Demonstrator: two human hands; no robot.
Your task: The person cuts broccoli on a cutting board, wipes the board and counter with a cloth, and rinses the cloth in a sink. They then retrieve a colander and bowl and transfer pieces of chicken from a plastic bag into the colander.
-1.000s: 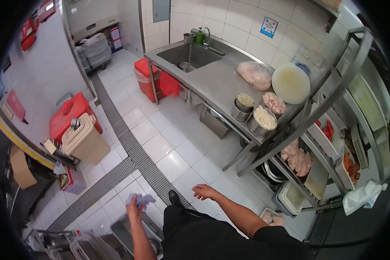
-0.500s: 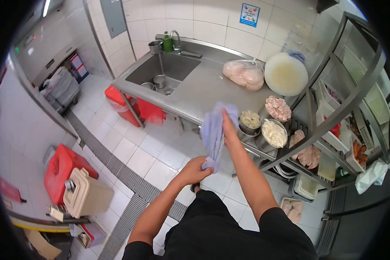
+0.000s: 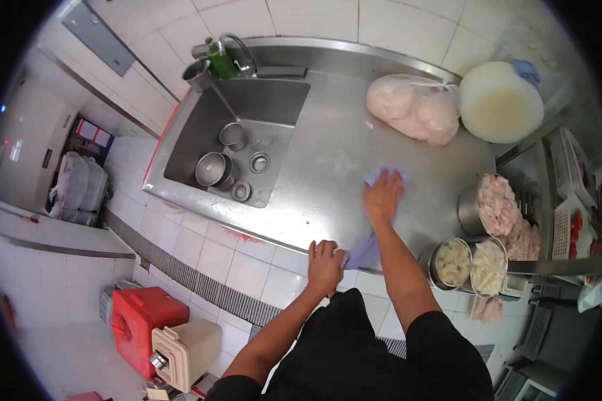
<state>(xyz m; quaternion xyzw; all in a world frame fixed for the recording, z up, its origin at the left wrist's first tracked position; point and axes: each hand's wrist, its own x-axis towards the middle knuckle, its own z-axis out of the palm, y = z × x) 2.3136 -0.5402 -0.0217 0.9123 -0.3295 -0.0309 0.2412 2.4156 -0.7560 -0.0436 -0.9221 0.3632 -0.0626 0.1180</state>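
Main risk: a wide sweep of the right hand (image 3: pixel 384 199) could have bumped the pots (image 3: pixel 471 212), food-filled and grouped right of the sink (image 3: pixel 284 144). Cloth (image 3: pixel 363 252) lay on the counter (image 3: pixel 331 170), right of the sink, and trailed to the front edge; its loose end could have slid off or bunched up. Pushing too far back could have nudged the meat bag (image 3: pixel 411 110), right of and behind the sink.

Right fingers were spread on the cloth, pressing rather than gripping. Left hand (image 3: pixel 326 271) sat at the front edge, fingers bent, right beside the cloth's tail; couldn't tell if they pinched it.

Surface: bare steel, shiny, a few specks right of the sink. White board (image 3: pixel 502 100) stood against the wall, far right of the sink. Room: tiled floor, drain grate (image 3: pixel 201 281) running in front of the sink, red bin (image 3: pixel 150 327) beyond that.
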